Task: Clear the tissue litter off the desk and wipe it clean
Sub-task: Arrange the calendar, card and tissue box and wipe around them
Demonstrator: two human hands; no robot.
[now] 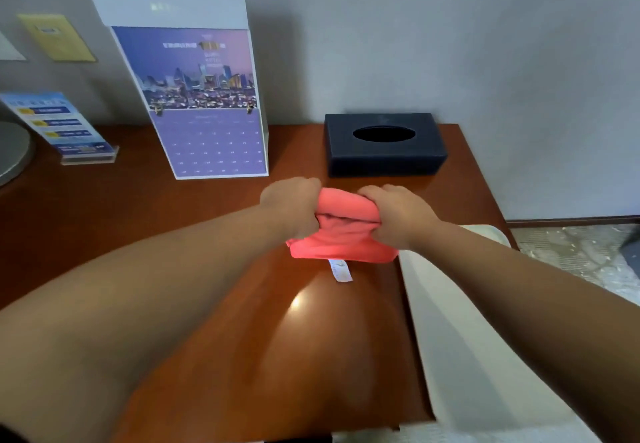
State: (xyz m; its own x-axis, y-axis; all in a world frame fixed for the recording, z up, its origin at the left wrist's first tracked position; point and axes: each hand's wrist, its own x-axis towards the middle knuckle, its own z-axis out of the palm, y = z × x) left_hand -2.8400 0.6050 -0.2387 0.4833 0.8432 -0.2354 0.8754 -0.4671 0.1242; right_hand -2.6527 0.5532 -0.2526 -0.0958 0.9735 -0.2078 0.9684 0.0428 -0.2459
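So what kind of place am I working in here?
Likely a hotel room or small office: a wooden desk against the wall carries a desk calendar, a leaflet in an acrylic stand and a dark tissue box.

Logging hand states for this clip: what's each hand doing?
Left hand: grips the pink cloth.
Right hand: grips the same cloth.

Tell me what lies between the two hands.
The head view shows a bunched pink cloth spanning the gap; the left hand and right hand each grip one end of it over the desk.
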